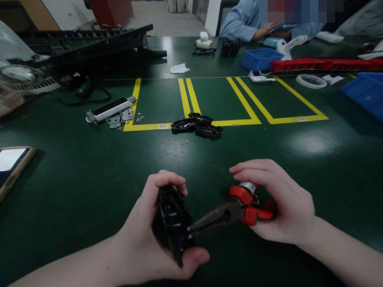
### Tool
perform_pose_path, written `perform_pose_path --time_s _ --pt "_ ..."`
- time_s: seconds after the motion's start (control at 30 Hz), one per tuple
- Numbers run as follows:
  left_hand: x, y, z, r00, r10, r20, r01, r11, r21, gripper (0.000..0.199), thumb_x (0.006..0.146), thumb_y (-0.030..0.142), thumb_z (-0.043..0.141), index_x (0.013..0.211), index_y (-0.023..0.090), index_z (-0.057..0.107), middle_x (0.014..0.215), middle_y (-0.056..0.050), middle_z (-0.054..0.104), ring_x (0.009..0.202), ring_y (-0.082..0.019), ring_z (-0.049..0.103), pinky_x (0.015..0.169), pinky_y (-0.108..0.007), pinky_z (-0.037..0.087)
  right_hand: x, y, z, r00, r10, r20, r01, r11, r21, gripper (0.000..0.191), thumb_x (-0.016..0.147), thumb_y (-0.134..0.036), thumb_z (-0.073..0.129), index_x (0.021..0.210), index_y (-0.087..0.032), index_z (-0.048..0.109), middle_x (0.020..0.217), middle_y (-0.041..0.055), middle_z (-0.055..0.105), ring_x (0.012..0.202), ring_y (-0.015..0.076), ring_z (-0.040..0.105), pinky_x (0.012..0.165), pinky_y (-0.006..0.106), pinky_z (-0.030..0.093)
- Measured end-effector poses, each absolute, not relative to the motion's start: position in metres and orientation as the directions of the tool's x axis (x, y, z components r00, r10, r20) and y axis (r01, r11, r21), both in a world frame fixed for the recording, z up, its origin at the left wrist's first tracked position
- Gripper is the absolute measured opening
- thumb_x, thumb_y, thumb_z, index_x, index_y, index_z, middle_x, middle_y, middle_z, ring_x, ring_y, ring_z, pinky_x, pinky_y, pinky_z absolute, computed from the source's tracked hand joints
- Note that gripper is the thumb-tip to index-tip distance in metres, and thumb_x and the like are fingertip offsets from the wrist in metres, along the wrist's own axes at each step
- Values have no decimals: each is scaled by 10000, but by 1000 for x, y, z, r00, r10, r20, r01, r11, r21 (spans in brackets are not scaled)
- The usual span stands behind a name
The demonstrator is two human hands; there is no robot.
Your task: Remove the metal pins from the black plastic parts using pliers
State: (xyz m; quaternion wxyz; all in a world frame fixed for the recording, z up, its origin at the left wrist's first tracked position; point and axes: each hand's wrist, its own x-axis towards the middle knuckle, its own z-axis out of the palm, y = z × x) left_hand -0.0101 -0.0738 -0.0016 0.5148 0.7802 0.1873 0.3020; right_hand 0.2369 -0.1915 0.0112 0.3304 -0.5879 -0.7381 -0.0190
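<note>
My left hand (149,227) grips a black plastic part (173,217) by its two ends, tilted up off the table, with small metal pins showing on its face. Red-handled needle-nose pliers (221,215) are in my right hand (278,203), the fingers wrapped around the grips. The tips of the pliers' jaws meet the lower right side of the black part; whether they pinch a pin there I cannot tell. Farther off, several similar black plastic parts (206,129) lie in a small heap, and a tiny metal pin (187,141) rests just in front of them.
Yellow tape (167,126) marks bays on the green table. Left stand a phone (14,167), metal brackets (113,120) and a white-and-black bar (112,108). Behind are a long black assembly (98,48), blue bins (259,59), a tape roll (311,81) and a person in blue sleeves (241,22).
</note>
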Motion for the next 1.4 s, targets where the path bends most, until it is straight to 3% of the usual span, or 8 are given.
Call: perform_pose_path --time_s 0.27,0.43,0.67,0.87,1.03,1.27,1.4 --pt "-12 -70 -3 812 555 181 -1 -309 951 702 688 371 939 1244 363 510 1113 -7 557 981 -202 605 777 -287 571 237 -188 4 -117 855 506 878 327 -350 440 800 -243 655 1224 -321 569 1025 53 744 857 254 732 734 402 585" --pt "-15 -71 -3 826 549 123 -21 -187 982 720 696 368 957 1270 387 522 1120 19 622 991 -182 661 805 -259 588 235 -186 3 -131 863 488 877 331 -349 363 840 -254 642 1192 -301 565 996 53 728 850 238 716 713 383 570" --pt "-13 -68 -3 839 534 108 -54 -115 992 759 682 352 970 1301 378 532 1146 17 656 1015 -189 694 854 -269 601 227 -189 3 -79 894 442 866 281 -414 246 898 -314 604 1140 -298 560 964 44 706 838 225 697 709 385 561" --pt "-12 -64 -2 851 511 119 -67 -118 991 763 661 379 977 1288 335 544 1106 9 680 973 -200 712 817 -280 602 231 -189 1 -150 883 444 870 331 -365 257 898 -309 599 1145 -275 535 928 46 684 795 207 685 656 356 552" --pt "-13 -67 -3 853 512 100 -76 -67 995 809 779 225 895 1429 351 431 1089 4 705 870 -178 739 733 -265 620 234 -188 -1 -160 889 430 872 332 -361 257 888 -289 607 1134 -251 544 941 55 679 791 210 679 650 359 556" --pt "-15 -67 -6 855 512 84 -80 -28 996 1088 791 207 907 1606 463 234 1162 15 728 942 -187 751 881 -323 663 235 -188 1 -135 898 419 874 307 -376 256 888 -275 620 1131 -250 544 932 55 670 768 205 670 636 349 543" --pt "-14 -62 -5 873 471 130 -83 -119 989 1013 781 218 915 1571 448 324 1157 17 724 998 -205 751 930 -341 652 236 -189 2 -139 899 416 875 308 -374 229 895 -283 614 1110 -246 543 929 57 663 770 203 669 634 344 543"
